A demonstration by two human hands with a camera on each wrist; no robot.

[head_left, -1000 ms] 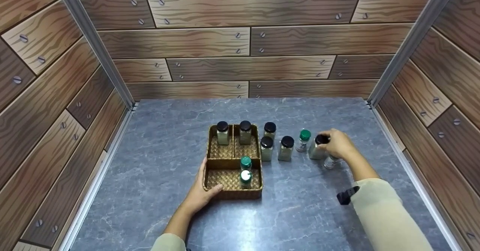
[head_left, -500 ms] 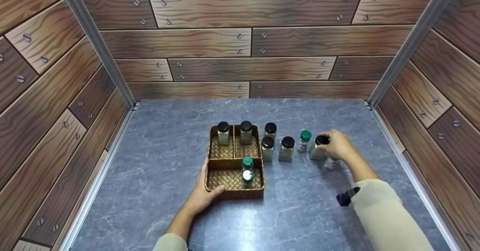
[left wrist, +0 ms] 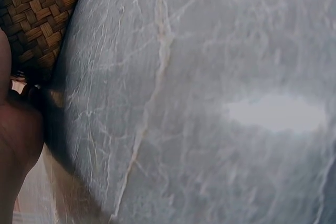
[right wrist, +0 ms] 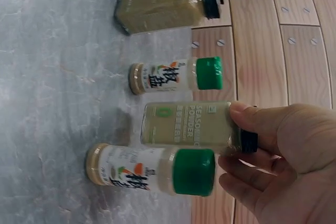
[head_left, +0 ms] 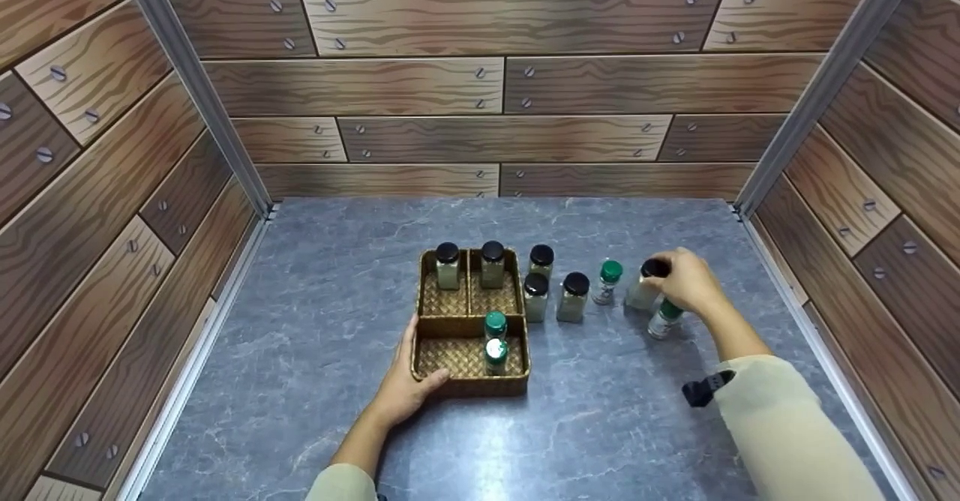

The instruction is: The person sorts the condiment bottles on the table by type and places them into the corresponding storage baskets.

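Note:
My right hand (head_left: pixel 686 283) pinches a clear, square seasoning powder jar (right wrist: pixel 184 125) near its black cap, thumb on one side and fingers on the other. Close beside it stands a green-capped shaker (right wrist: pixel 149 169). A second green-capped shaker (head_left: pixel 607 282) is just left of the held jar. My left hand (head_left: pixel 405 388) grips the front left corner of a woven basket (head_left: pixel 469 387), its thumb over the front rim. Each of the two rear compartments holds one black-capped jar (head_left: pixel 448 268). Two green-capped shakers (head_left: pixel 496 352) stand at the right of the wide front compartment.
Between basket and right hand stand three black-capped jars (head_left: pixel 573 298), two of them close to the basket's right side. The grey marbled tabletop (head_left: pixel 330 261) is bounded by wood-patterned panels (head_left: pixel 420 137) at the back and both sides.
My right hand has shifted slightly right and away with the black-capped jar, uncovering the green cap of the front shaker. My left hand keeps its hold on the basket.

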